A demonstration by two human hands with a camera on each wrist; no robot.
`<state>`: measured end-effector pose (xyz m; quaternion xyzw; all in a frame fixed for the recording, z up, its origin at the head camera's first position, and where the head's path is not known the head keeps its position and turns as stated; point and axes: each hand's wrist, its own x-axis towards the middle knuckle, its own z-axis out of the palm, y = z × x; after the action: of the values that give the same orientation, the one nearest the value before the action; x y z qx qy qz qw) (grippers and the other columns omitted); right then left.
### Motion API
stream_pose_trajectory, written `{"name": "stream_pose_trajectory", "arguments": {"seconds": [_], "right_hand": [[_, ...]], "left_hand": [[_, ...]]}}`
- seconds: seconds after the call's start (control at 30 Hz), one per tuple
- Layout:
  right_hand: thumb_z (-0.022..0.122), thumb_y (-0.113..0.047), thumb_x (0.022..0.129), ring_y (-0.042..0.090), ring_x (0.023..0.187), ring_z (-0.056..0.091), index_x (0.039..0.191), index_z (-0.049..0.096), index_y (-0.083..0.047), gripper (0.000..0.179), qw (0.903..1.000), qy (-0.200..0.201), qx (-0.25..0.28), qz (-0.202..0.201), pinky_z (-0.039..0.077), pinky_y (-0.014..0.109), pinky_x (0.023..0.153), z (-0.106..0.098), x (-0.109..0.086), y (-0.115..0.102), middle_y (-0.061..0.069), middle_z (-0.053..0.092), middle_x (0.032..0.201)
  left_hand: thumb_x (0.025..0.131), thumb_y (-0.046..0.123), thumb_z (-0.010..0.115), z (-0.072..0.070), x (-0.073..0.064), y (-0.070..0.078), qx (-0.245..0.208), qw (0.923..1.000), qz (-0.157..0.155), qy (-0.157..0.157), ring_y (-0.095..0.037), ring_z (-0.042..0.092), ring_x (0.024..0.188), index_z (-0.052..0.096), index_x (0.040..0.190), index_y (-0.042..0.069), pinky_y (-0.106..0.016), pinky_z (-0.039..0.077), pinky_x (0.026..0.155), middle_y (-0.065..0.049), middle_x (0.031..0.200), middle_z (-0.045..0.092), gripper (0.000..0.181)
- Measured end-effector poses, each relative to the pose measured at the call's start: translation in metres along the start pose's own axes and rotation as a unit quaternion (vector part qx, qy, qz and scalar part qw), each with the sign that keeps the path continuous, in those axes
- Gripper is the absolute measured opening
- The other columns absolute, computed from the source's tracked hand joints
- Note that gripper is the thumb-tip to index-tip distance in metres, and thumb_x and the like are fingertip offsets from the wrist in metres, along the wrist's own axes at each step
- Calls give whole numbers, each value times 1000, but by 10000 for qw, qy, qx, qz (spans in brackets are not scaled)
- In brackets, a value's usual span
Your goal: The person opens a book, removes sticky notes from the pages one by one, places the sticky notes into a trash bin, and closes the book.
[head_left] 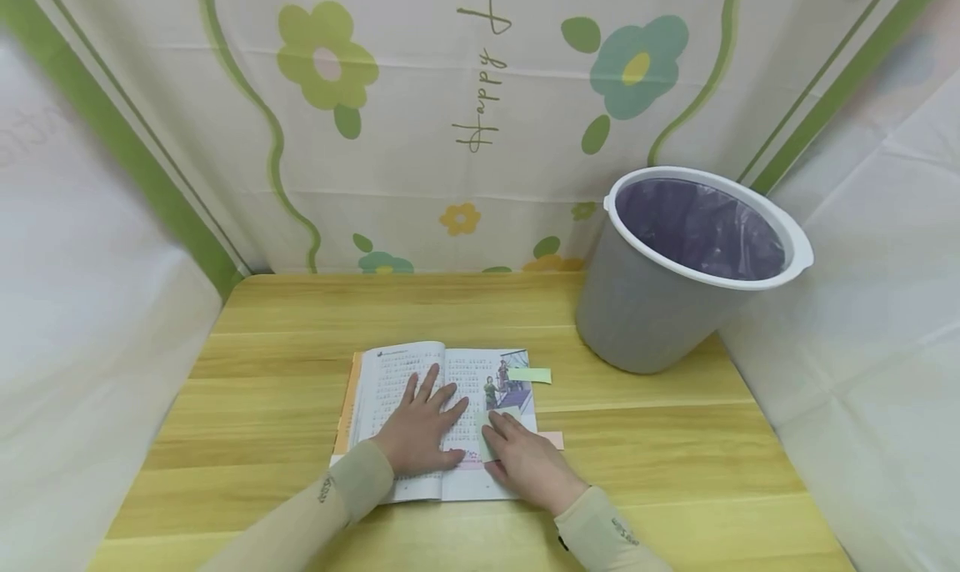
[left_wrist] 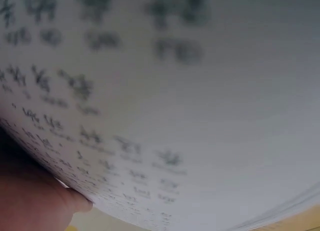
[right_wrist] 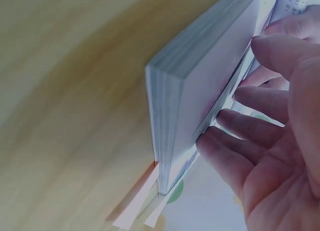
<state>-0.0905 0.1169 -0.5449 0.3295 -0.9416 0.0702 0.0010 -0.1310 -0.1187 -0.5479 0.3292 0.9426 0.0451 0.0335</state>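
Observation:
An open book (head_left: 390,380) lies on the wooden table, printed text on its left page and a picture on its right. My left hand (head_left: 422,429) rests flat with spread fingers across the left page and the fold, thumb reaching onto the right page. With its fingertips, my right hand (head_left: 531,464) presses a pale green sticky note (head_left: 486,449) on the right page, partly covering it. In the right wrist view the right hand's fingers (right_wrist: 225,156) extend over the page, touching near the book's thick page edge (right_wrist: 170,121).
A light green tab (head_left: 530,375) and a pink tab (head_left: 552,440) stick out from the book's right side. A grey trash bin (head_left: 637,305) with a purple liner stands at the table's back right. Flower-printed cloth (head_left: 405,163) hangs behind the table (head_left: 675,455).

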Motion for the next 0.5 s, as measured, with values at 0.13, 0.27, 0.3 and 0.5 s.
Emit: {"name": "stream_pose_trajectory", "arguments": {"seconds": [0.13,0.27,0.3,0.5], "right_hand": [[68,-33,93,35,125,55,134,60,-5,51,9999,-29,-133,-97,52,44,95,-2,1,-1,19,52,142],[70,-33,92,36,123,57,132,61,-5,50,9995,-32,-247,-208,53,43,93,-2,2,-3,20,54,140],[70,-33,91,36,121,58,131,62,-5,50,9993,11,-289,-246,54,42,91,-2,2,-3,21,55,138],[69,-34,87,37,107,65,118,68,-1,45,9931,621,-840,-535,59,41,78,5,6,-7,23,64,123]], "left_hand": [[88,67,52,-5,0,3,49,10000,4,-29,-44,6,148,48,149,17,-64,7,115,-13,155,38,79],[87,68,51,-4,0,2,51,10000,-25,-80,-44,5,148,47,150,18,-64,6,115,-13,156,36,80],[88,68,52,-5,0,3,36,9999,-33,-90,-44,4,148,47,150,17,-64,6,115,-13,156,36,80],[87,66,54,-6,0,4,-42,9999,-77,-122,-43,3,148,46,150,17,-64,4,115,-13,156,36,80]]}}
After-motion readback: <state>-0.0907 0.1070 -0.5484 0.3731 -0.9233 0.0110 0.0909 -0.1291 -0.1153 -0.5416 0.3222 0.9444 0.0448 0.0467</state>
